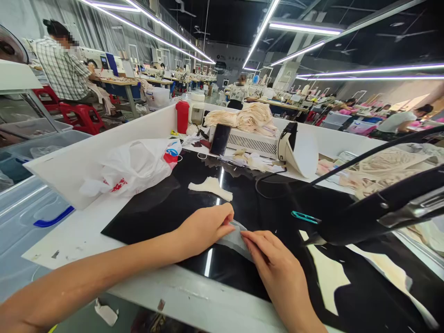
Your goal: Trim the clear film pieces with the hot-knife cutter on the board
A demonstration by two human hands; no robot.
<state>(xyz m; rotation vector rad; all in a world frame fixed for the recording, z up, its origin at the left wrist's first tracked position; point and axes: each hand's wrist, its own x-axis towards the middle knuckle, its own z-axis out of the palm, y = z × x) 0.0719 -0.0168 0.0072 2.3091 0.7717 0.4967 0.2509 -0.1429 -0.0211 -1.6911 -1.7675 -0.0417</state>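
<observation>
Strip [236,238]: translucent, over black mat [152,222], between left hand [205,229] and right hand [279,264], pinched at edges by fingertips of both. Probably light, thin, limp, perhaps slippery, easily creased; best taken lightly by opposite edges.

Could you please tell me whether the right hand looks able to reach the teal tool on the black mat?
Probably yes: only bare black mat shows between the right hand and the teal tool, which lies farther forward and to the right, though the hand seems to be holding a translucent piece.
</observation>
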